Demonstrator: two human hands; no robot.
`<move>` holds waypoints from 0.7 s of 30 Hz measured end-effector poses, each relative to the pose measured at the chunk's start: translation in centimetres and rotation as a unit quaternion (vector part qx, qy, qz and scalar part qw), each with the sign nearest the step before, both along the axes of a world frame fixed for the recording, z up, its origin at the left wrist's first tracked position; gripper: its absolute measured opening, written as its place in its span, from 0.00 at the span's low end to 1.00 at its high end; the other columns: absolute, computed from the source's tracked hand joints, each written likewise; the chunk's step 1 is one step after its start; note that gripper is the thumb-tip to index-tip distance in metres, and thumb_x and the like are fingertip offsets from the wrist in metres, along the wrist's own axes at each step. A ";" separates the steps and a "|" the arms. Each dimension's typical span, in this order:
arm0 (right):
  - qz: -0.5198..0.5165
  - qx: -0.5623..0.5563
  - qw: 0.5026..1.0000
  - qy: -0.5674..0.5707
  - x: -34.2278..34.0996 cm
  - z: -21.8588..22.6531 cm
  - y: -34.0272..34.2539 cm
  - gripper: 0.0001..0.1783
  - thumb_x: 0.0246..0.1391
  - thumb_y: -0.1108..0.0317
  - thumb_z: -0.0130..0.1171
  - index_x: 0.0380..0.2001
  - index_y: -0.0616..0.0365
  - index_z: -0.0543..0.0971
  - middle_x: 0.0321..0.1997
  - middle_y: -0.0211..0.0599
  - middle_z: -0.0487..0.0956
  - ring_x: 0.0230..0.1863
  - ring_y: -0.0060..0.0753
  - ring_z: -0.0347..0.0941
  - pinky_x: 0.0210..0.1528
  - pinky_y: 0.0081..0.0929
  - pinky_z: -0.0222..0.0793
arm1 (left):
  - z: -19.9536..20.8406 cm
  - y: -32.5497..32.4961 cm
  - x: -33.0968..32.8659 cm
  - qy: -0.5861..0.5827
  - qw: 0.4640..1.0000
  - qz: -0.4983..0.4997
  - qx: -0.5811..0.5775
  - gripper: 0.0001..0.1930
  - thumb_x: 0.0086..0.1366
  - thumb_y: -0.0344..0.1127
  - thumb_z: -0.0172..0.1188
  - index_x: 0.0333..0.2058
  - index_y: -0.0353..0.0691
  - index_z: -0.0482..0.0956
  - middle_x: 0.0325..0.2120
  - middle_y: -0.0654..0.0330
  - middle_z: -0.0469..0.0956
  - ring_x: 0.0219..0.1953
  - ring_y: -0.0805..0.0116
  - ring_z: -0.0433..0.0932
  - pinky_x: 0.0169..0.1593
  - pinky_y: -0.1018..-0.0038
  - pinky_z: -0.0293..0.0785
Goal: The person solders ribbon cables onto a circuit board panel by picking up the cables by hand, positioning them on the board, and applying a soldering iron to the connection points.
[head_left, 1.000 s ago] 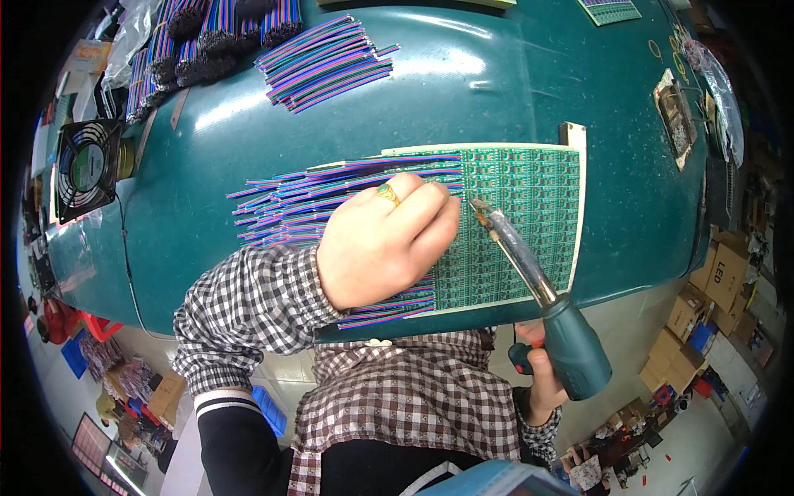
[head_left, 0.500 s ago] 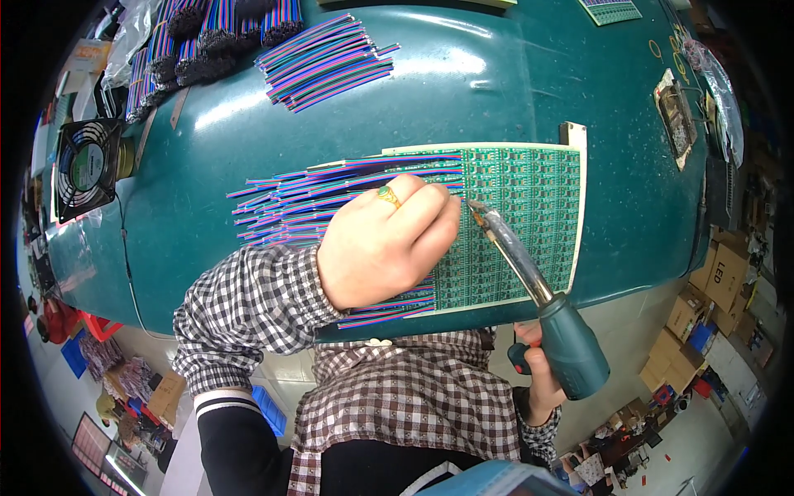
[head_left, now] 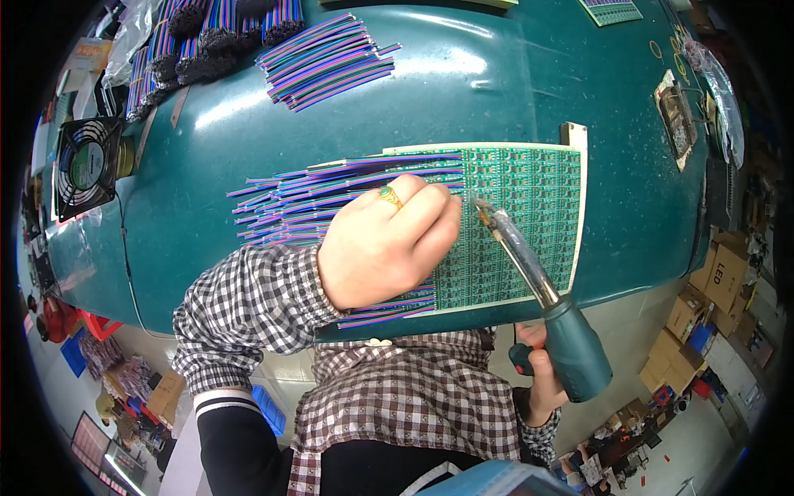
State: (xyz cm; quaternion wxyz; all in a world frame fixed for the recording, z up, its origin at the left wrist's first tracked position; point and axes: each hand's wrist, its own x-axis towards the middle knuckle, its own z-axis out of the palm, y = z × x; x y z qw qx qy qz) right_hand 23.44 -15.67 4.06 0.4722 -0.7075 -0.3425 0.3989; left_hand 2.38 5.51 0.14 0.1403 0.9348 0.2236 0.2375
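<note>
My left hand (head_left: 389,240), with a green-stoned ring, is closed in a pinch over the circuit board panel (head_left: 525,215). Thin striped ribbon wires (head_left: 285,207) run under it from the left, and it grips one at the board; the fingertips themselves are hidden. At the lower right, my right hand (head_left: 544,384) is wrapped around the handle of a dark green soldering gun (head_left: 576,347). The gun's metal barrel slants up to the left, and its tip is just right of my left fingertips, close over the green panel. Whether the tip touches the panel I cannot tell.
A loose pile of ribbon wires (head_left: 327,62) lies at the back, with thick wire bundles (head_left: 203,41) further left. A small black fan (head_left: 85,169) stands at the left edge. On the right lie a worn, dirty tray (head_left: 676,120) and rubber bands (head_left: 656,50).
The soldering gun's tip has shifted slightly to the right, away from my left fingertips, and its body has moved a little right and down. My left hand has stayed in place.
</note>
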 end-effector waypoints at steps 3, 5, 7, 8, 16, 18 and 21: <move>-0.003 0.008 1.000 0.001 0.1 0.0 -0.1 0.33 0.44 0.64 0.82 0.48 0.71 0.77 0.38 0.44 0.86 0.41 0.35 0.84 0.49 0.34 0.81 | 0.2 -0.1 0.0 0.008 1.000 0.001 -0.025 0.20 0.48 0.27 0.61 0.43 0.27 0.82 0.38 0.54 0.77 0.36 0.62 0.79 0.36 0.72 0.79; -0.004 0.002 1.000 -0.001 0.0 0.1 -0.2 0.34 0.45 0.63 0.82 0.49 0.71 0.76 0.38 0.45 0.86 0.41 0.36 0.84 0.49 0.35 0.81 | -0.2 0.1 0.0 0.007 1.000 0.002 -0.024 0.20 0.48 0.27 0.61 0.43 0.28 0.82 0.38 0.54 0.77 0.36 0.62 0.79 0.36 0.72 0.79; -0.024 -0.004 1.000 -0.005 -0.2 0.2 -0.2 0.34 0.46 0.62 0.81 0.50 0.71 0.75 0.38 0.45 0.86 0.42 0.37 0.84 0.50 0.36 0.81 | -0.8 0.4 0.1 -0.021 0.999 0.001 0.034 0.18 0.51 0.33 0.61 0.41 0.31 0.80 0.33 0.59 0.70 0.34 0.66 0.74 0.28 0.75 0.74; -0.025 -0.004 1.000 -0.006 -0.1 0.1 -0.2 0.34 0.46 0.62 0.81 0.50 0.71 0.75 0.38 0.45 0.86 0.42 0.37 0.84 0.50 0.36 0.81 | -0.8 0.4 0.2 -0.022 0.999 0.000 0.034 0.18 0.51 0.33 0.61 0.41 0.31 0.80 0.33 0.59 0.70 0.34 0.66 0.74 0.28 0.75 0.74; 0.006 0.079 0.997 0.016 -0.4 0.3 1.1 0.30 0.63 0.56 0.63 0.50 0.79 0.74 0.35 0.45 0.78 0.38 0.41 0.78 0.46 0.46 0.83 | -0.4 0.1 0.1 -0.007 0.999 0.005 0.037 0.18 0.51 0.33 0.60 0.42 0.32 0.80 0.34 0.59 0.73 0.35 0.66 0.74 0.31 0.74 0.75; -0.010 0.092 0.995 0.033 -0.5 -0.1 1.4 0.32 0.63 0.54 0.62 0.52 0.80 0.72 0.35 0.45 0.78 0.37 0.41 0.78 0.44 0.45 0.84 | -0.4 0.1 0.0 -0.007 0.999 0.004 0.037 0.18 0.51 0.33 0.60 0.42 0.32 0.80 0.35 0.59 0.73 0.35 0.66 0.74 0.31 0.75 0.75; -0.036 0.120 0.990 0.066 -0.7 -0.6 1.8 0.36 0.62 0.53 0.63 0.55 0.81 0.70 0.34 0.43 0.77 0.35 0.40 0.78 0.41 0.43 0.83 | 1.1 -0.3 -0.7 0.030 0.999 0.008 -0.019 0.20 0.49 0.27 0.62 0.44 0.28 0.81 0.40 0.53 0.77 0.40 0.58 0.79 0.43 0.66 0.79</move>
